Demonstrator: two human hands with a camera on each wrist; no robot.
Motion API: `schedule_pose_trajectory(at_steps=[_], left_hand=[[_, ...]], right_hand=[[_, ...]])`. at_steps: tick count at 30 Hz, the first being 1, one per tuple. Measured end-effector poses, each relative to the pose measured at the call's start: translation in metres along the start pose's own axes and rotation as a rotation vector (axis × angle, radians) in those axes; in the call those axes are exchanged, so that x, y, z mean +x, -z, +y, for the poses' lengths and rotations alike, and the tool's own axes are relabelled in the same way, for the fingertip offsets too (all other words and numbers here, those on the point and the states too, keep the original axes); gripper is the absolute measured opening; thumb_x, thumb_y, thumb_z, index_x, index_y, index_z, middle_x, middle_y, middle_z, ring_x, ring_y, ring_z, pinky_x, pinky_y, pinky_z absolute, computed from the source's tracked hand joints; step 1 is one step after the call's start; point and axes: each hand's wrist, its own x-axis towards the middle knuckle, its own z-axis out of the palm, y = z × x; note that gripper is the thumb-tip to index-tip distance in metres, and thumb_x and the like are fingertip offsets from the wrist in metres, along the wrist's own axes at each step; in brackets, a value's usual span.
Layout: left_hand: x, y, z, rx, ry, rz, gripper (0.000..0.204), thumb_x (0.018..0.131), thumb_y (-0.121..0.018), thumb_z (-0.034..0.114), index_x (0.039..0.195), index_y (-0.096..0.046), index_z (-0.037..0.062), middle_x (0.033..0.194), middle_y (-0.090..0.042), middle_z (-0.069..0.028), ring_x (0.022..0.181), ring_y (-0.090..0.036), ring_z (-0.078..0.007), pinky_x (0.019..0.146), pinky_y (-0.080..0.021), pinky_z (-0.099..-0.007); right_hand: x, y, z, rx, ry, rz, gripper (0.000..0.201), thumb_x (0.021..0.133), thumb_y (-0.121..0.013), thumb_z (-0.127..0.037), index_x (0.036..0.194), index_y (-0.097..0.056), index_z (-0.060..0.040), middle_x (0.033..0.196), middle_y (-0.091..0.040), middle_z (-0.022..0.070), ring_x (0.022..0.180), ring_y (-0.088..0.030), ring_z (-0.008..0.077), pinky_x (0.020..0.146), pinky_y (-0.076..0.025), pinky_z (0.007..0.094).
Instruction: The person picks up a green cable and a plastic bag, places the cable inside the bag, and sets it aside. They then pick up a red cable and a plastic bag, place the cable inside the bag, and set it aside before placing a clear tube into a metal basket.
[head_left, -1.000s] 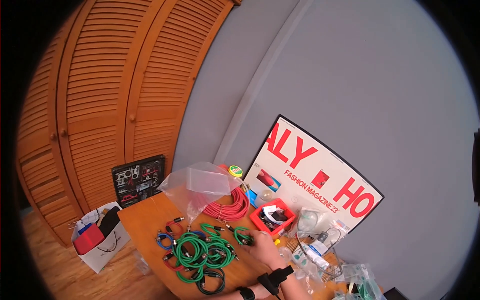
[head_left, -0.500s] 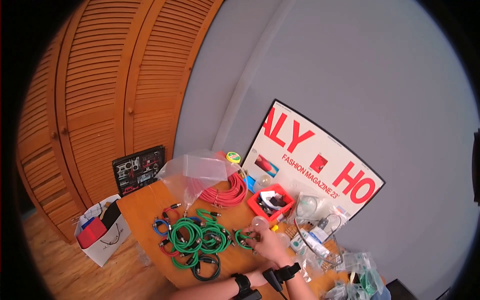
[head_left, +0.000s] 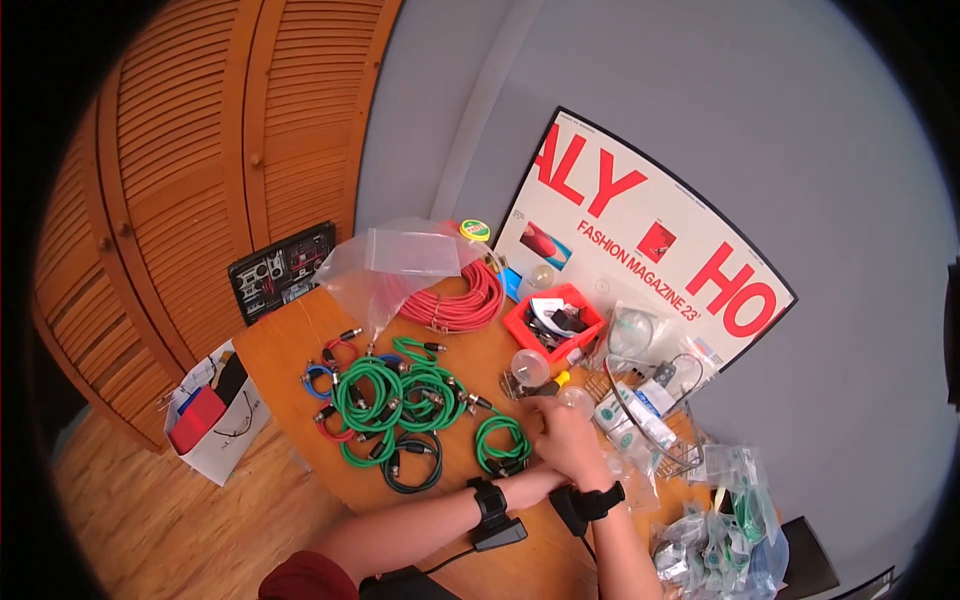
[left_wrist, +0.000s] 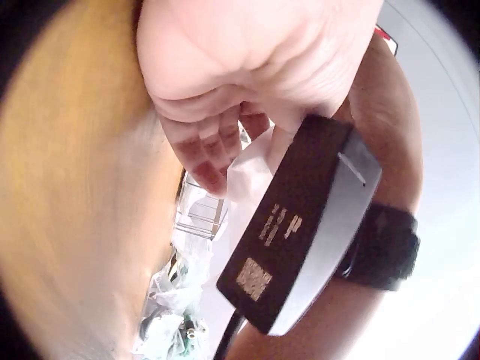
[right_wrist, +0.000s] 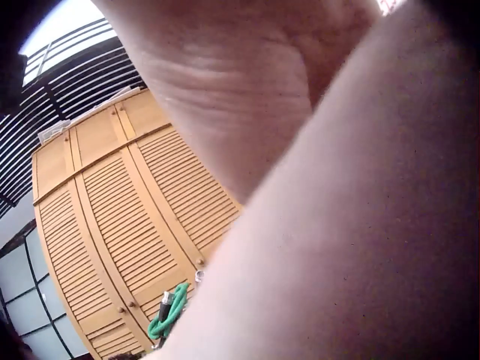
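Observation:
My right hand point(head_left: 568, 438) is over the table with loosely bent fingers, just right of a coiled green cable point(head_left: 521, 432) with dark connectors. A small clear round lid point(head_left: 529, 367) is just beyond its fingertips. My left forearm crosses under the right wrist, which hides most of my left hand point(head_left: 528, 486) in the head view. Up close, the left hand point(left_wrist: 247, 60) has bent fingers beside a translucent plastic bag point(left_wrist: 251, 171); I cannot tell whether they pinch it. More green cables point(head_left: 368, 395) lie to the left, with a black one point(head_left: 412, 487) in front.
Behind the cables are a large red cable coil point(head_left: 455, 310) and a clear plastic bag point(head_left: 400, 255). A red bin point(head_left: 520, 330) of small parts stands near the poster point(head_left: 660, 230). Bagged items point(head_left: 720, 540) and a wire rack point(head_left: 682, 458) fill the right side.
My right hand has let go of the green cable coil and moved right, leaving it on the table. The head view has tilted down, showing more of both forearms.

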Motion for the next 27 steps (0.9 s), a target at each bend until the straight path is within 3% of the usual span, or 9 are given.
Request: schedule_pose_trajectory(at_steps=[3,7,9,11,12,15,19,23,27], left_hand=[[0.0,0.003,-0.003,0.06,0.016,0.026,0.022,0.097,-0.051,0.021,0.114,-0.053,0.0082,0.112,-0.058,-0.0024,0.099,-0.053,-0.0084,0.082,-0.045,-0.0272],[0.006,0.012,-0.01,0.036,0.135,-0.046,0.024,0.098,-0.05,0.019,0.119,-0.051,0.0078,0.12,-0.056,-0.0056,0.106,-0.053,-0.0108,0.089,-0.045,-0.0299],[0.003,0.011,-0.01,0.142,0.068,-0.086,0.025,0.097,-0.052,0.016,0.121,-0.049,0.0073,0.12,-0.055,-0.0047,0.107,-0.053,-0.0113,0.088,-0.046,-0.0294],[-0.002,0.003,-0.001,-0.248,0.062,-0.018,0.028,0.095,-0.056,0.016,0.121,-0.047,0.0071,0.119,-0.054,-0.0037,0.108,-0.053,-0.0118,0.087,-0.047,-0.029],[-0.003,-0.008,0.008,0.102,-0.135,0.089,0.034,0.095,-0.059,0.021,0.125,-0.048,0.0082,0.115,-0.056,-0.0017,0.107,-0.053,-0.0107,0.086,-0.048,-0.0289],[-0.006,-0.013,0.027,0.116,0.116,-0.073,0.04,0.094,-0.061,0.026,0.128,-0.05,0.0092,0.114,-0.059,-0.0005,0.104,-0.055,-0.0094,0.087,-0.048,-0.029],[0.0,-0.008,0.019,0.11,0.108,-0.044,0.037,0.096,-0.058,0.023,0.13,-0.052,0.0092,0.119,-0.06,-0.0007,0.101,-0.058,-0.0095,0.086,-0.049,-0.0289],[-0.001,-0.011,0.02,0.163,0.083,-0.049,0.036,0.097,-0.056,0.02,0.131,-0.051,0.008,0.117,-0.061,-0.0007,0.103,-0.058,-0.0097,0.086,-0.049,-0.0294],[-0.004,-0.015,0.021,0.3,0.047,0.001,0.036,0.095,-0.058,0.015,0.129,-0.051,0.0053,0.114,-0.063,-0.0019,0.101,-0.059,-0.0105,0.086,-0.048,-0.0274]], right_hand=[[0.0,0.002,-0.004,-0.033,-0.046,-0.165,0.033,0.076,-0.068,-0.01,0.109,-0.066,-0.0082,0.09,-0.068,0.0146,0.088,-0.065,0.0315,0.075,-0.051,0.0381],[-0.002,0.007,-0.003,0.101,-0.083,-0.234,0.031,0.076,-0.07,-0.011,0.107,-0.067,-0.0059,0.087,-0.067,0.0108,0.079,-0.065,0.0237,0.07,-0.05,0.0333],[-0.008,0.016,-0.011,0.218,-0.097,-0.257,0.03,0.076,-0.071,-0.01,0.105,-0.067,-0.0048,0.085,-0.067,0.0089,0.076,-0.065,0.0206,0.069,-0.049,0.0315],[-0.018,0.033,-0.025,0.269,0.002,-0.057,0.026,0.08,-0.068,-0.007,0.106,-0.066,-0.0023,0.084,-0.065,0.0048,0.069,-0.061,0.013,0.064,-0.048,0.0263],[-0.025,0.042,-0.026,0.27,-0.006,-0.053,0.026,0.08,-0.068,-0.007,0.106,-0.066,-0.0023,0.084,-0.065,0.0048,0.069,-0.061,0.013,0.064,-0.048,0.0263],[-0.053,0.088,-0.016,0.629,-0.255,0.169,0.019,0.089,-0.06,-0.002,0.108,-0.062,-0.0015,0.079,-0.062,0.0016,0.067,-0.06,0.0073,0.058,-0.049,0.0229],[-0.103,0.144,0.027,0.645,-0.356,0.596,0.018,0.09,-0.059,-0.002,0.107,-0.063,0.0023,0.079,-0.066,0.0044,0.061,-0.062,0.0103,0.057,-0.05,0.0233],[-0.137,0.162,0.072,0.609,-0.465,0.626,0.02,0.089,-0.059,-0.002,0.108,-0.063,0.0039,0.077,-0.065,0.0054,0.059,-0.061,0.0107,0.055,-0.05,0.0232],[-0.135,0.155,0.089,0.438,-0.565,0.44,0.023,0.085,-0.061,0.002,0.107,-0.063,0.0066,0.086,-0.063,0.0076,0.059,-0.064,0.0121,0.052,-0.051,0.0245]])
